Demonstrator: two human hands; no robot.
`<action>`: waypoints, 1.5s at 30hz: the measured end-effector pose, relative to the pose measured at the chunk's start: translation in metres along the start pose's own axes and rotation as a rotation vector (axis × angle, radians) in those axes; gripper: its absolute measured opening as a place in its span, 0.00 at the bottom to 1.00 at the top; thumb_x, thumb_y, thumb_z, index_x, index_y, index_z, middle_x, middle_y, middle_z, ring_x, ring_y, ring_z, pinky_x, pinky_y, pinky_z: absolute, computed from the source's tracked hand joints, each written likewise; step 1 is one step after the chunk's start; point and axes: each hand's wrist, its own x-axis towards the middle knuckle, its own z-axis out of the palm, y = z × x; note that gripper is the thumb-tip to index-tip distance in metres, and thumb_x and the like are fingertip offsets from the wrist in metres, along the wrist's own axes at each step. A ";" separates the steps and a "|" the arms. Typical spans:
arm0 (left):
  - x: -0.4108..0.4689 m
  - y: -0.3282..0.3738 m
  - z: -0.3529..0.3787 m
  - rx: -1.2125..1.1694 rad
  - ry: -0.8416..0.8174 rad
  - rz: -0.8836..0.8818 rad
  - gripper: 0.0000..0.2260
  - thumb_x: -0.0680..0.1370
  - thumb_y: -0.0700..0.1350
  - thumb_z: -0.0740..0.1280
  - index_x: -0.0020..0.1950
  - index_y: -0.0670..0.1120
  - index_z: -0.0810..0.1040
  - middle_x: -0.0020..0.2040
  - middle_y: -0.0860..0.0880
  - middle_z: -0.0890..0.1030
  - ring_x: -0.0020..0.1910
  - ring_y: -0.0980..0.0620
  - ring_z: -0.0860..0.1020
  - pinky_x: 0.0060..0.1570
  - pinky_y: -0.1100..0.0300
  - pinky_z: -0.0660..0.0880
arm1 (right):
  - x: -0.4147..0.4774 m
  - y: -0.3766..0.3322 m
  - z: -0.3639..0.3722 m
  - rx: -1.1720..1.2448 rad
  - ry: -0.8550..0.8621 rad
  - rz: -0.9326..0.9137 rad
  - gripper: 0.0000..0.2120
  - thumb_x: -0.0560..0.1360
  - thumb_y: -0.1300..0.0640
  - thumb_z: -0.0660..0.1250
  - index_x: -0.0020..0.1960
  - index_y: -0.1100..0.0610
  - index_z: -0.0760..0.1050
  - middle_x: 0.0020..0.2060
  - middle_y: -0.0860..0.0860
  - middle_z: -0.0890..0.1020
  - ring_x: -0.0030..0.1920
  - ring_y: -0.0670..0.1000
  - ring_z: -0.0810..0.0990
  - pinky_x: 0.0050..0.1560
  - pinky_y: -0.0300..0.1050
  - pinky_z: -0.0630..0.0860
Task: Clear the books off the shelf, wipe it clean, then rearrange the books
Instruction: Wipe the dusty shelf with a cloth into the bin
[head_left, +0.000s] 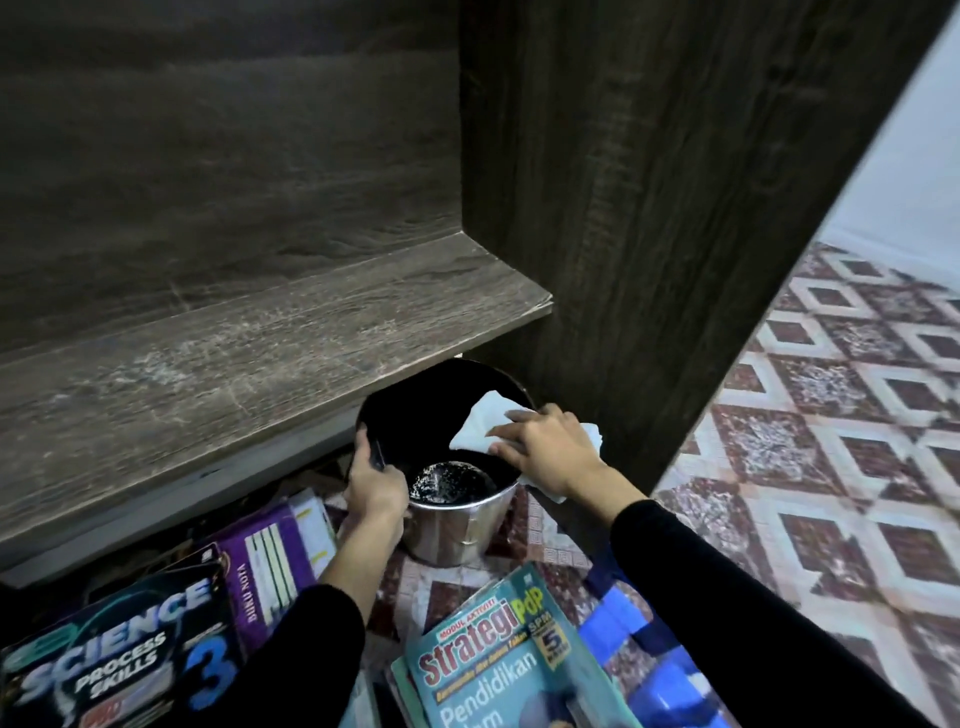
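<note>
The dark wooden shelf (249, 353) holds no books and its board shows pale dust streaks. Below its right end stands a metal bucket (452, 530) with a little water at the bottom. My left hand (374, 493) grips the bucket's near-left rim. My right hand (550, 452) lies with straight fingers on a white cloth (478, 426) draped over the bucket's right rim. Books lie on the floor: a "Science Process Skills 3" book (119, 670), a purple book (265, 566) and a teal "Strategi PdP" book (498, 660).
The cabinet's dark side panel (649, 208) rises right behind the bucket. Patterned red-and-cream floor tiles (831, 441) spread to the right. A blue item (623, 639) lies under the teal book. More books sit under the shelf at the left.
</note>
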 end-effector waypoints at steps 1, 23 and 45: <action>0.000 -0.004 0.005 -0.009 0.004 -0.003 0.28 0.78 0.36 0.60 0.75 0.57 0.61 0.63 0.45 0.77 0.53 0.43 0.78 0.52 0.54 0.74 | 0.002 0.002 0.003 0.003 0.001 0.003 0.18 0.81 0.42 0.54 0.68 0.41 0.70 0.72 0.46 0.67 0.65 0.58 0.67 0.62 0.50 0.65; 0.002 -0.036 0.043 -0.014 0.138 -0.041 0.28 0.80 0.35 0.58 0.77 0.56 0.57 0.55 0.38 0.79 0.53 0.39 0.77 0.54 0.52 0.72 | 0.025 0.013 0.030 -0.025 -0.029 -0.017 0.17 0.80 0.42 0.54 0.67 0.40 0.71 0.72 0.46 0.67 0.65 0.58 0.67 0.61 0.48 0.65; 0.014 0.029 0.049 -0.082 -0.358 0.125 0.08 0.77 0.40 0.68 0.54 0.38 0.80 0.44 0.43 0.81 0.43 0.47 0.78 0.49 0.53 0.75 | 0.026 0.022 0.039 0.148 0.196 -0.356 0.24 0.75 0.38 0.53 0.57 0.47 0.81 0.63 0.50 0.78 0.61 0.62 0.74 0.59 0.56 0.74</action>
